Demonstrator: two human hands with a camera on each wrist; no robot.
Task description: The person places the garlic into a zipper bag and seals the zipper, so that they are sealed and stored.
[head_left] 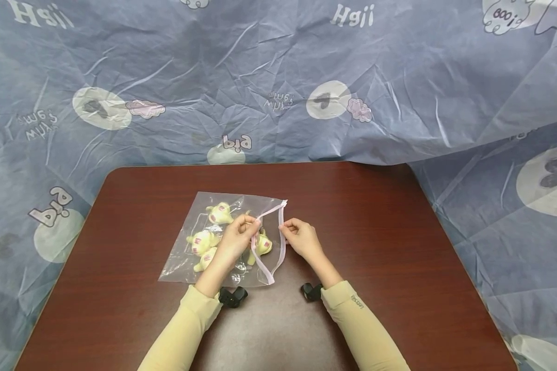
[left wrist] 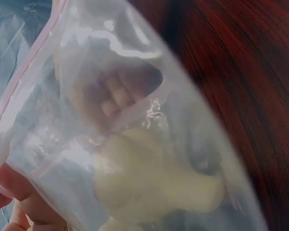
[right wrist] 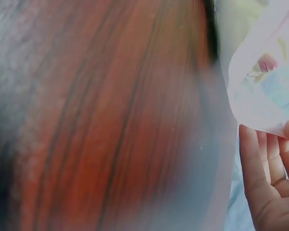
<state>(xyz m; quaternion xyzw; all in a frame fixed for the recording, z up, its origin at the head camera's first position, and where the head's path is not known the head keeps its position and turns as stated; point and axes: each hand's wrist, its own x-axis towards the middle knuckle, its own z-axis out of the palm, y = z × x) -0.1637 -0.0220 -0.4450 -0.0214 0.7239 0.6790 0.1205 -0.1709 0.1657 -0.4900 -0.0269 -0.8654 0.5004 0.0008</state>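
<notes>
A clear zip bag (head_left: pixel 181 257) lies on the table, its pink-edged mouth spread apart on the right side. My left hand (head_left: pixel 236 234) pinches the near lip of the mouth between thumb and fingers. The opposite lip is pinched by my right hand (head_left: pixel 302 238). Inside are several pale yellow plush toys (head_left: pixel 220 213) with pink patches, one toy (head_left: pixel 262 243) lying close to the mouth. Through the film in the left wrist view, a yellow toy (left wrist: pixel 139 178) shows blurred. In the right wrist view, fingertips (right wrist: pixel 248 139) hold the edge of the plastic.
The dark red-brown wooden table (head_left: pixel 376 232) has rounded far corners. Behind it hangs a blue-grey printed cloth (head_left: pixel 278 77), which also falls along both sides. Black wrist cameras (head_left: pixel 232 297) sit at the cuffs of the yellow sleeves (head_left: pixel 185 324).
</notes>
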